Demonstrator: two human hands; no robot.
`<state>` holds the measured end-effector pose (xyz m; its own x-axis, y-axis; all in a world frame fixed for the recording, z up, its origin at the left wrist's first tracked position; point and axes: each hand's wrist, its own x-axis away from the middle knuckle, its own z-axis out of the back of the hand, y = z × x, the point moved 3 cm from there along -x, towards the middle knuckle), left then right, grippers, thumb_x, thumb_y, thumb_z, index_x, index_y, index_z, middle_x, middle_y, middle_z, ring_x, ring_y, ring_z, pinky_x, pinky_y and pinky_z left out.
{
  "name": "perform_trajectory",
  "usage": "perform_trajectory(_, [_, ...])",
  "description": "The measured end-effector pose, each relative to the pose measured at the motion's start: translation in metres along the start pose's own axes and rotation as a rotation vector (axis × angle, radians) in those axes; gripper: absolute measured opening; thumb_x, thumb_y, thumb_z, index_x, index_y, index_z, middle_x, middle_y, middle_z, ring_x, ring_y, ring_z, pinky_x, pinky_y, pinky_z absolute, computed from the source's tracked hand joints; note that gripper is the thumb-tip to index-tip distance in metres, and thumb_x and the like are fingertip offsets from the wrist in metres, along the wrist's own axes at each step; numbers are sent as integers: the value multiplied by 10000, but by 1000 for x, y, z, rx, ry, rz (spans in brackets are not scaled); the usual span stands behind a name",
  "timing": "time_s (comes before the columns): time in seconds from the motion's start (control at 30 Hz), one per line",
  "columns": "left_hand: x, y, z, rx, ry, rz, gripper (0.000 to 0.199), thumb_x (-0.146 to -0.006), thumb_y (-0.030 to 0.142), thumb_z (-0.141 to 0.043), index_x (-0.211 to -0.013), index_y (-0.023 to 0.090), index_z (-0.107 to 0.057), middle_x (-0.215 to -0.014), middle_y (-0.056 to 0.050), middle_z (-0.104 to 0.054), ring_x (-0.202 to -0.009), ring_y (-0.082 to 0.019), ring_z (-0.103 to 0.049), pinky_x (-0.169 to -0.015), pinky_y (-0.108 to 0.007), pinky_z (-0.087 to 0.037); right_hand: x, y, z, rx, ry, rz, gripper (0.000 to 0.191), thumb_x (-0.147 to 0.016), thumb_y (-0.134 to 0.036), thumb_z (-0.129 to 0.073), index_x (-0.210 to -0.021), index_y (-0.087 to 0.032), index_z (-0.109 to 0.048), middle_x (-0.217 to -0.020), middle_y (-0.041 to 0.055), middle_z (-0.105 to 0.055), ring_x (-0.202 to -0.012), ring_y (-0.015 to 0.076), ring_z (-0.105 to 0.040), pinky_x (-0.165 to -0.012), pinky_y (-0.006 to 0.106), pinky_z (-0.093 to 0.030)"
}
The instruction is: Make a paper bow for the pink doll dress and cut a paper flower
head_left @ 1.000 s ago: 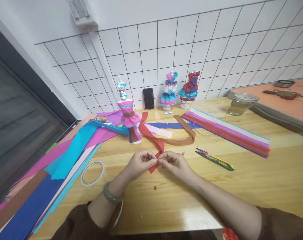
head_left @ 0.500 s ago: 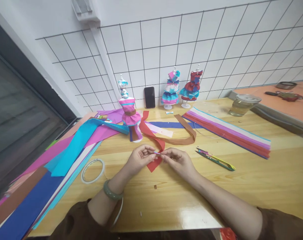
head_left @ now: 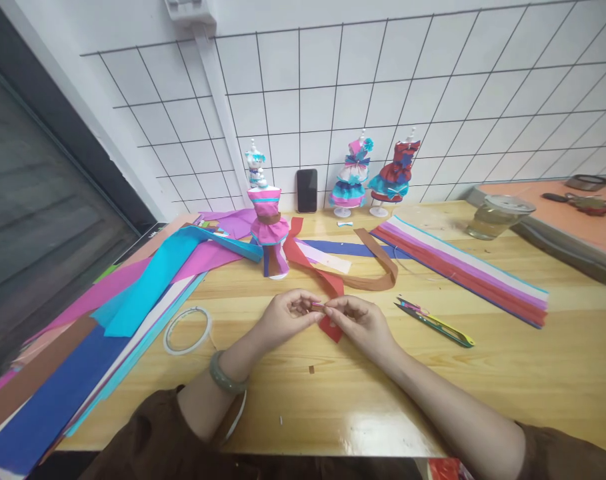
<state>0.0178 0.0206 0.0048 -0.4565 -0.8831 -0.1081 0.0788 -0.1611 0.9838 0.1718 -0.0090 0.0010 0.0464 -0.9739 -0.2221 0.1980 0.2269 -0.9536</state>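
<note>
The left hand [head_left: 289, 320] and right hand [head_left: 361, 325] pinch a small brown-and-pink piece [head_left: 319, 307] between their fingertips, near the middle of the table [head_left: 350, 380], by the red strip's [head_left: 330, 283] near end. Seemingly a shaping step; the next move calls for steady fingers.

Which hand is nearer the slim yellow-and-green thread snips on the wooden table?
Right. Your right hand sits just left of the snips, not touching; your left hand is farther left, beyond the right one.

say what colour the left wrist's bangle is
The bangle is grey-green; head view shows it.
</note>
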Motion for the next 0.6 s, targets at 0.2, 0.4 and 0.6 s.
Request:
perform_trajectory(0.2, [-2, 1, 2, -8, -7, 5, 182, -726, 295, -615, -801, 130, -621, -801, -64, -668, -740, -146, -608, -704, -260, -473, 0, 4, -2, -20, -25, -17, 254, -736, -380, -614, -835, -149, -645, -719, 60, -657, -644, 163, -599, -600, 282, -487])
perform_trajectory(0.4, [-2, 4, 4, -23, -19, 36, 184, -707, 301, -631, -769, 128, -619, -761, -47, -666, -707, -134, -599, -676, -245, -464, 0, 4, -4, -7, -79, -25, 267, -759, -357, -591, -889, -129, -643, -776, 81, -677, -680, 169, -610, -642, 306, -495])
perform_trajectory(0.6, [-2, 2, 1, 19, -28, 58, 214, -691, 313, -649, -800, 138, -593, -779, -36, -652, -712, -120, -591, -673, -233, -453, 0, 4, -4, -15, -108, -10, 240, -783, -349, -564, -836, -133, -655, -742, 69, -677, -657, 159, -612, -616, 282, -482])
